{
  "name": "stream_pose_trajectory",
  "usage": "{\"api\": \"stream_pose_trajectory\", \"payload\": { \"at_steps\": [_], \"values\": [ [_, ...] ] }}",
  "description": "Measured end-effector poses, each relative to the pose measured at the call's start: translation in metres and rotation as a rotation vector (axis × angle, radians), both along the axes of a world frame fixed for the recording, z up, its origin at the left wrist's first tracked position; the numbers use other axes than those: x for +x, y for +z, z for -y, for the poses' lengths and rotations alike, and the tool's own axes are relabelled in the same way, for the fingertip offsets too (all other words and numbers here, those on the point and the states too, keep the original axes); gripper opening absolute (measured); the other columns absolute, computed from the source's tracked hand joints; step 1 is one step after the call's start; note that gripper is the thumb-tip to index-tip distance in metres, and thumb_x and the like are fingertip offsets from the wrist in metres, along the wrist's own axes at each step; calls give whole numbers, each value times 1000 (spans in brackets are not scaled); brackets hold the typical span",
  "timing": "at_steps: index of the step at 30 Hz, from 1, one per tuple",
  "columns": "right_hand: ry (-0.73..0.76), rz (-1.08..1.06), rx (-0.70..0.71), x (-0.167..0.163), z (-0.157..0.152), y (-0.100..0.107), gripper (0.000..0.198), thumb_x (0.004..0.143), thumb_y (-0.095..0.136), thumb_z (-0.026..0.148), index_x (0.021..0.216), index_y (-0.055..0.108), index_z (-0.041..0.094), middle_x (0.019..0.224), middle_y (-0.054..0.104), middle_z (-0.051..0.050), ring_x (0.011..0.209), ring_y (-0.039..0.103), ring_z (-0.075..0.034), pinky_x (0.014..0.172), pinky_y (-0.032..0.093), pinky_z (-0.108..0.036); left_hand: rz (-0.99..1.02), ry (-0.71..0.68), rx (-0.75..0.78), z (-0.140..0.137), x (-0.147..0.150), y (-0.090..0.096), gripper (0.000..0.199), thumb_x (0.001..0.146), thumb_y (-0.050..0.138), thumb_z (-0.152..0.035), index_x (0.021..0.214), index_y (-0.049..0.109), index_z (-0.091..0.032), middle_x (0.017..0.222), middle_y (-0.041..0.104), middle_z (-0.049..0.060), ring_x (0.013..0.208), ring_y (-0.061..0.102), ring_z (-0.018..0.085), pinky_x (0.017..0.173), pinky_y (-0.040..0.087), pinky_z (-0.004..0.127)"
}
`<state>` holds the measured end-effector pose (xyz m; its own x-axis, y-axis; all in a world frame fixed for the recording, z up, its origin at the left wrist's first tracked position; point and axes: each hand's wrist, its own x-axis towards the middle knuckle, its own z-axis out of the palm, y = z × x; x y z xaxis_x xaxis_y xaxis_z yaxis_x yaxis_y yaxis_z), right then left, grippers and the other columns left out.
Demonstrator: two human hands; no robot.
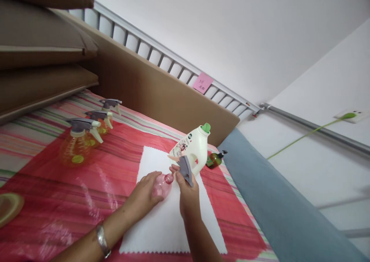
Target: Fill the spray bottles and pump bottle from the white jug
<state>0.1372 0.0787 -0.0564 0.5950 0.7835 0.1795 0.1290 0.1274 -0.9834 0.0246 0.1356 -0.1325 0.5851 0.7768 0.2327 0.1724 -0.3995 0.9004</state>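
Note:
My left hand (149, 188) is wrapped round a clear pink spray bottle (162, 186), whose neck is bare and tilts to the right. In my right hand (187, 192) is a grey trigger spray head (185, 169), held by its body just right of the bottle's neck and apart from it. Both are above a white cloth (170, 231) with a zigzag edge. Behind my right hand stands a white detergent jug (199, 144) with a green spout; my hand hides part of it. The spray head's lower end is partly hidden by my fingers.
Several orange spray bottles (75, 148) with grey trigger heads stand at the left. A green pump bottle (214, 160) is right of the jug. Red film covers the striped cloth. A brown board (150, 84) borders the back; stacked brown boxes (40, 34) rise at upper left.

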Motion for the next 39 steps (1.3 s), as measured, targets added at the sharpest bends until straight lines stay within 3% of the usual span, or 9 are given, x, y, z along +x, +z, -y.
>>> {"api": "stream_pose_trajectory", "payload": {
  "at_steps": [3, 7, 11, 15, 22, 27, 30, 35, 39],
  "values": [
    [30, -14, -30, -1, -2, -7, 28, 76, 61, 34, 99, 62, 19, 105, 66, -8, 98, 61, -23, 89, 45, -40, -7, 0, 9, 1, 0, -1, 58, 68, 57, -18, 124, 42, -16, 128, 49, 11, 116, 45, 25, 99, 34, 40],
    [77, -38, -51, 6, -5, -2, 33, 76, 61, 38, 102, 60, 17, 102, 66, -9, 91, 64, -24, 86, 47, -42, -12, -9, 22, 0, 1, 0, 58, 67, 58, -17, 123, 42, -16, 127, 50, 12, 114, 46, 25, 98, 35, 41],
    [131, 53, -118, 13, -9, 4, 32, 76, 62, 39, 100, 61, 19, 102, 66, -7, 89, 64, -22, 85, 48, -39, -21, -14, 22, 0, 1, 3, 59, 66, 59, -16, 123, 42, -17, 126, 50, 12, 114, 46, 25, 97, 35, 40],
    [181, 145, -187, 11, -12, -4, 28, 77, 61, 38, 98, 63, 21, 94, 68, -3, 91, 62, -21, 84, 47, -36, -24, -19, -10, 1, -1, 6, 59, 66, 58, -16, 123, 42, -17, 126, 51, 11, 115, 45, 25, 98, 34, 39],
    [183, 47, -139, 11, -10, -27, 34, 79, 57, 39, 110, 58, 23, 108, 64, -5, 100, 59, -21, 84, 48, -35, -14, -2, -15, 1, 0, 2, 60, 64, 60, -15, 122, 44, -18, 125, 51, 11, 114, 46, 25, 97, 35, 39],
    [179, 122, -111, 15, -5, -35, 28, 82, 55, 37, 105, 61, 23, 111, 64, -5, 103, 57, -21, 91, 44, -37, -15, -10, 4, 1, 1, -2, 60, 65, 59, -15, 122, 43, -19, 123, 52, 9, 112, 47, 24, 95, 36, 38],
    [175, 155, -92, 15, -4, -39, 36, 82, 54, 36, 116, 56, 25, 115, 61, -4, 104, 56, -21, 93, 42, -40, -16, -14, 22, 1, 2, -5, 59, 66, 61, -17, 122, 43, -19, 124, 52, 9, 113, 46, 24, 96, 36, 38],
    [195, 167, -56, 6, -6, -34, 46, 83, 52, 34, 128, 46, 27, 122, 58, -5, 108, 54, -21, 96, 39, -43, 11, 28, 59, 4, 1, 1, 54, 70, 59, -19, 122, 44, -19, 125, 52, 10, 114, 46, 25, 97, 36, 41],
    [180, 157, -48, -6, -7, -21, 43, 81, 52, 36, 122, 53, 25, 118, 60, -5, 111, 52, -23, 98, 37, -43, 147, 23, 117, 7, 4, 16, 38, 80, 53, -24, 117, 48, -22, 118, 57, 8, 110, 49, 23, 95, 37, 40]
  ]
}}
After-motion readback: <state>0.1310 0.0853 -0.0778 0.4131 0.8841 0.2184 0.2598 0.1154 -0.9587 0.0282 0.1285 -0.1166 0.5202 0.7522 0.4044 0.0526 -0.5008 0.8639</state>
